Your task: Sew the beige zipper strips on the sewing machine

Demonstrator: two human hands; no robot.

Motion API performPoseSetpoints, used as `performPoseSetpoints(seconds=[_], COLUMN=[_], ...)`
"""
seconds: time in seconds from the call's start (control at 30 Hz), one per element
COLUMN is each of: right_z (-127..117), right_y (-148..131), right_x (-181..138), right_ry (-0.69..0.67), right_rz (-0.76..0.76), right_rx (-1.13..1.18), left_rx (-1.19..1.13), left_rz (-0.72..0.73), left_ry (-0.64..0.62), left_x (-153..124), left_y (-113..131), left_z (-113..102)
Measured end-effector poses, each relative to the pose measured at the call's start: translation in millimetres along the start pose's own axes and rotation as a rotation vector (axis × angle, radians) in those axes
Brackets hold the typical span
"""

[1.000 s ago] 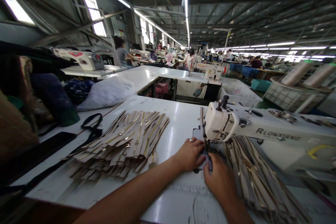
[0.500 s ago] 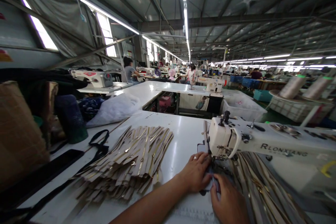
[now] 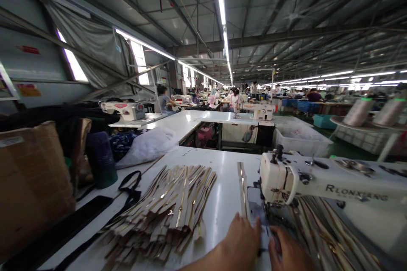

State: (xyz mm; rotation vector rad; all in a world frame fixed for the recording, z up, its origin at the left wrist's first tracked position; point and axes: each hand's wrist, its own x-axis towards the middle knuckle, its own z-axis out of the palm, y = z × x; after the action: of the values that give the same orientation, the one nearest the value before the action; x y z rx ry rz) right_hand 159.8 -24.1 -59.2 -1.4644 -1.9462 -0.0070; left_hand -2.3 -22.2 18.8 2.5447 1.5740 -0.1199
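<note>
My left grip [image 3: 241, 239] is low over the counter [image 3: 226, 186], fingers bent and close together at the near end of 1 taupe zipper strip [image 3: 242, 188]. I cannot tell whether those fingers pinch it or only press it down. The strip runs away from me, nearly straight, just left of the head of the sewing machine [image 3: 318, 182], a gold line along its length.

My right grip [image 3: 291, 252] is just beside, half curled, thumb and forefinger near each other in front of the needle area; whether it has hold of anything I cannot tell.

Left of my arm, a broad heap of zipper strips [image 3: 171, 207] fans across the counter. Another bundle [image 3: 327, 237] lies to my right, partly under the machine's arm, with gold metal showing. Past the heap on the left are a black strap [image 3: 132, 182], a white translucent bag [image 3: 149, 146] and a cardboard box [image 3: 34, 173]. Beyond the machine stands a white tub [image 3: 300, 139], with 2 large thread cones [image 3: 359, 112] farther right.
</note>
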Motion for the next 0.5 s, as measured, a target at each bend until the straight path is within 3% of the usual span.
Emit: performPoseSetpoints(seconds=[0.1,0.17,0.33,0.4,0.5], right_z=[3.6,5.7,4.1,-0.6,-7.5], right_y=[-2.1,-3.6,-1.6,1.2,1.5], right_x=[-1.2,-2.2,-2.1,-0.1,2.7], right_ry=[0.008,0.024,0.011,-0.01,-0.066], right_rz=[0.024,0.031,0.021,-0.009,-0.062], right_rx=[0.013,-0.001,-0.019,-0.01,0.024], left_rx=[0.039,0.092,0.227,0.191,-0.082], left_rz=[0.022,0.035,0.193,0.295,0.423], left_ry=[-0.22,-0.242,-0.056,0.045,0.264], left_x=[-16.1,-24.7,-47.8,-60.2,-79.5], left_y=[17.4,20.5,5.9,1.7,4.5], left_z=[2.1,0.9,-30.6,-57.8,-107.6])
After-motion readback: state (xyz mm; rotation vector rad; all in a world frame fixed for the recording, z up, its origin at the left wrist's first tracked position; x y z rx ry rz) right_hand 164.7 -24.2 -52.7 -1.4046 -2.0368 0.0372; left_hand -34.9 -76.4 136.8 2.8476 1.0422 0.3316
